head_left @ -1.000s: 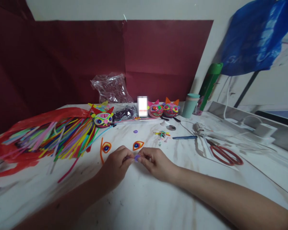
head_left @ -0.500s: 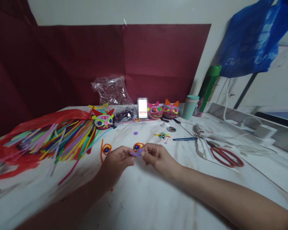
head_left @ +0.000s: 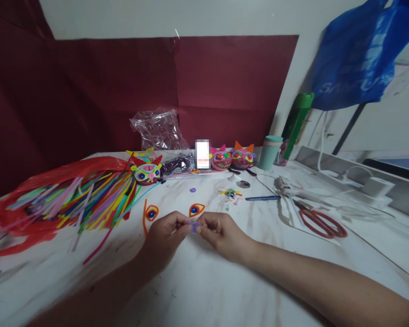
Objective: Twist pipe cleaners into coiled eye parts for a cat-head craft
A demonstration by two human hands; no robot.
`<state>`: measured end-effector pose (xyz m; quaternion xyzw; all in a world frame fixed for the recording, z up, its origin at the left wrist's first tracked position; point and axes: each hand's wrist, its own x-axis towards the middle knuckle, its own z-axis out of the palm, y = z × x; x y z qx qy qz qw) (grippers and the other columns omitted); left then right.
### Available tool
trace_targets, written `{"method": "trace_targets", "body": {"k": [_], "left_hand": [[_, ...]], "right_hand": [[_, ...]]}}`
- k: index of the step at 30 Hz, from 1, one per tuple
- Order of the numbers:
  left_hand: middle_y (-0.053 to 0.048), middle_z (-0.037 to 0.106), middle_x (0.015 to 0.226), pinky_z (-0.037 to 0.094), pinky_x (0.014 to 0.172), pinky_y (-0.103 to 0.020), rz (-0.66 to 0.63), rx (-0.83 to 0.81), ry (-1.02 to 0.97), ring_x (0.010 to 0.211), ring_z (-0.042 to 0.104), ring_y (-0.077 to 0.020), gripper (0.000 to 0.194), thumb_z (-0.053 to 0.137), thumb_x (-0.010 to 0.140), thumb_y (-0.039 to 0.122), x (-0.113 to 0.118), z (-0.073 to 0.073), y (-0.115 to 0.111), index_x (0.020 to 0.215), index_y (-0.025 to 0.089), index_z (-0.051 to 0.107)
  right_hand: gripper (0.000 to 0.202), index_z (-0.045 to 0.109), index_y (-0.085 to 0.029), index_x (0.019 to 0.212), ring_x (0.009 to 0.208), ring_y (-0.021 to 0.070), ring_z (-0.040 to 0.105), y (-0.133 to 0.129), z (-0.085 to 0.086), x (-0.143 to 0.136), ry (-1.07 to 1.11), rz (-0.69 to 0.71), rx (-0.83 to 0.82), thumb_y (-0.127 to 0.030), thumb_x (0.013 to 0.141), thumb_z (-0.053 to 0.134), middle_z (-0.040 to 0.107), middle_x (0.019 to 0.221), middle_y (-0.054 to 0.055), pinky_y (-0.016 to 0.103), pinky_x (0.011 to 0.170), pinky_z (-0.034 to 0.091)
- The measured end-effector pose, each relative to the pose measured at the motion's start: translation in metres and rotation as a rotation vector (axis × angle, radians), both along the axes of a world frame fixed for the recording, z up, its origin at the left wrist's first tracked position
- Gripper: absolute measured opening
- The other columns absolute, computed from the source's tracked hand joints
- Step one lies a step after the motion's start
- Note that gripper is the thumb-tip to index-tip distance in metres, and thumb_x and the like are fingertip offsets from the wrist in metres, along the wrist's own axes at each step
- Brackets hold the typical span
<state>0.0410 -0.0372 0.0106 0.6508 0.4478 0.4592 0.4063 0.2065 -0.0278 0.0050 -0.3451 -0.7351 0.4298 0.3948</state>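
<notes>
Between the fingertips of both hands is a small purple coiled piece [head_left: 194,227]. My left hand [head_left: 170,231] pinches its left side, and my right hand [head_left: 216,231] pinches its right side. Just beyond the hands lies an orange-rimmed eye shape [head_left: 197,210] with a blue centre. Another orange eye shape [head_left: 152,213] lies beside my left hand, with an orange strip [head_left: 145,215] to its left. Farther back on the white table [head_left: 225,290] rests a small purple disc [head_left: 192,190].
Colourful fuzzy strips [head_left: 98,195] spread over red plastic [head_left: 64,170] at the left. Decorated animal heads [head_left: 242,156] stand along the back near a green cup [head_left: 270,152]. Red-handled scissors [head_left: 322,221], a blue pen [head_left: 262,198] and cables lie at the right.
Both hands have moved slightly toward me and closer together with the purple piece. The orange eye shape beyond them is now fully uncovered.
</notes>
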Motion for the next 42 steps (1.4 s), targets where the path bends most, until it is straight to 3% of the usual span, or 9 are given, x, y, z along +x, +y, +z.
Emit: {"method": "trace_targets", "body": {"k": [6,11,16,24,34,37,42], "left_hand": [[0.006,0.047,0.049,0.027,0.047,-0.02,0.047,-0.118,-0.024,0.048,0.038,-0.0076,0.012,0.058,0.069,0.027,0.001,-0.005,0.003,0.066,0.016,0.06],[0.006,0.048,0.047,0.028,0.048,-0.02,0.05,-0.121,-0.044,0.047,0.039,-0.0078,0.015,0.057,0.067,0.027,0.002,-0.013,0.005,0.057,0.016,0.056],[0.006,0.045,0.046,0.027,0.046,-0.02,0.083,-0.105,-0.031,0.046,0.036,-0.0074,0.02,0.058,0.066,0.028,0.003,-0.008,0.001,0.051,0.016,0.052],[0.006,0.041,0.046,0.026,0.045,-0.02,0.034,-0.109,0.024,0.046,0.034,-0.0074,0.025,0.056,0.069,0.029,0.004,-0.001,-0.005,0.048,0.016,0.048],[0.005,0.047,0.052,0.033,0.049,-0.021,0.016,0.108,0.323,0.05,0.042,-0.0098,0.014,0.052,0.07,0.026,-0.003,0.014,-0.001,0.059,0.017,0.052],[0.004,0.048,0.055,0.034,0.053,-0.021,0.001,0.238,0.483,0.054,0.045,-0.011,0.013,0.05,0.071,0.022,-0.002,0.013,-0.002,0.058,0.018,0.051],[0.003,0.049,0.059,0.036,0.055,-0.022,-0.049,0.31,0.586,0.056,0.047,-0.0118,0.012,0.047,0.073,0.017,-0.001,0.007,-0.008,0.062,0.018,0.052]], "right_hand": [[0.031,0.044,-0.018,0.061,0.047,0.0077,0.034,0.005,-0.002,-0.002,0.162,-0.017,-0.145,-0.042,0.076,0.055,0.04,0.051,-0.005,0.022,0.045,0.026],[0.033,0.046,-0.018,0.062,0.045,0.0078,0.036,0.003,-0.001,-0.005,0.219,-0.018,-0.223,-0.047,0.071,0.059,0.041,0.051,-0.005,0.022,0.045,0.028],[0.027,0.044,-0.018,0.062,0.048,0.008,0.033,-0.001,-0.002,-0.004,0.146,-0.015,-0.117,-0.038,0.076,0.056,0.039,0.052,-0.005,0.021,0.046,0.026],[0.021,0.043,-0.017,0.059,0.053,0.0092,0.034,-0.007,0.002,0.0,-0.05,-0.09,0.081,-0.023,0.077,0.052,0.038,0.055,-0.004,0.022,0.05,0.029],[0.018,0.054,-0.016,0.071,0.058,0.011,0.043,-0.006,0.005,-0.002,-0.004,0.014,0.034,-0.03,0.081,0.049,0.049,0.062,-0.001,0.023,0.055,0.035],[0.015,0.056,-0.015,0.078,0.062,0.012,0.048,-0.004,0.007,-0.001,0.034,-0.018,0.058,-0.029,0.081,0.05,0.054,0.067,0.001,0.024,0.058,0.037],[0.021,0.051,-0.016,0.066,0.056,0.0099,0.042,0.0,0.001,-0.002,0.09,0.014,-0.031,-0.032,0.079,0.052,0.047,0.059,-0.003,0.022,0.054,0.034]]}}
